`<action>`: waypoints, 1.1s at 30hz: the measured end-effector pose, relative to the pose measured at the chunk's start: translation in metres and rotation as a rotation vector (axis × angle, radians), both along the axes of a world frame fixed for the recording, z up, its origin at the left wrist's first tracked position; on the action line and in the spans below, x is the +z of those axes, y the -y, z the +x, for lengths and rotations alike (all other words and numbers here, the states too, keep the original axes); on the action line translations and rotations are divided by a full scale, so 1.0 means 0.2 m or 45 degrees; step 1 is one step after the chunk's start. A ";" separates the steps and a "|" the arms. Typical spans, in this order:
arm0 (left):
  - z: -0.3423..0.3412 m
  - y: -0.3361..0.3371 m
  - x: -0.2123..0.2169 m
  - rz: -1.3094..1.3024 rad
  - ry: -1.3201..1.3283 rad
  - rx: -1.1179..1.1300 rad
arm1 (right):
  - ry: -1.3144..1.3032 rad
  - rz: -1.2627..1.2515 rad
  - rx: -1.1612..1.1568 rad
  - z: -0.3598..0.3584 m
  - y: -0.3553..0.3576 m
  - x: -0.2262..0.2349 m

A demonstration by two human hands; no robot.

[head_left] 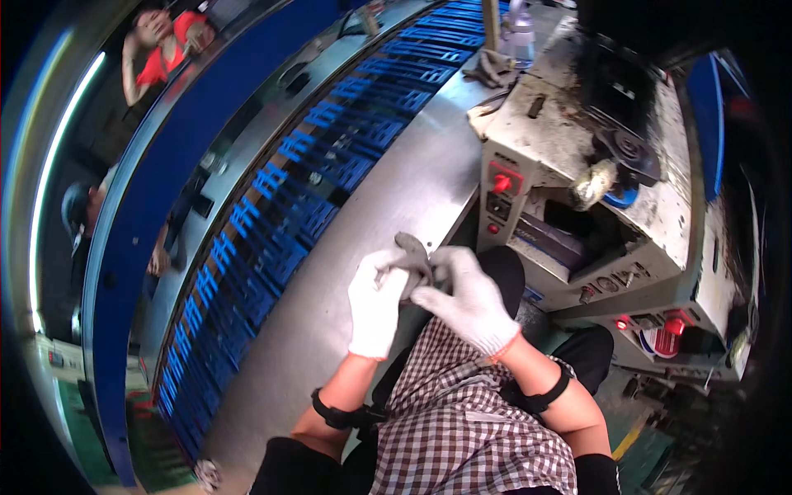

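Note:
I wear white knitted gloves on both hands. My left hand (378, 301) is closed around a dark grey, curved, soft-looking piece (418, 266), and one rounded end sticks up past the fingers. From the other side my right hand (470, 299) grips the same piece, its thumb and fingertips at the right edge. The gloves cover much of it, so its exact kind cannot be told. Both hands are above my lap, beside the inner edge of the bare metal worktop (363, 223).
A conveyor (272, 206) with blue slats runs beyond the worktop. At right stands a stained white machine (544, 99) with red knobs. Similar grey pieces (492, 69) lie near a clear bottle (518, 37). Other people, including one in a red top (165, 58), are behind a blue beam (124, 214).

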State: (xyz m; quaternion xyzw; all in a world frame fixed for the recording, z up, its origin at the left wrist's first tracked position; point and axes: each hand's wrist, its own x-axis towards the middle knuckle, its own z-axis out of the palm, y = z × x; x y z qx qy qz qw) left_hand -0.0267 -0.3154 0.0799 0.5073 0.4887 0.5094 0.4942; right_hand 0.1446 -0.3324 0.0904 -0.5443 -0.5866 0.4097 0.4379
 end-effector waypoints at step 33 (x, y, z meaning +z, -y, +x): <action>0.13 -0.10 -0.03 -0.236 0.871 -0.403 | 0.476 0.990 0.090 0.03 -0.08 -0.05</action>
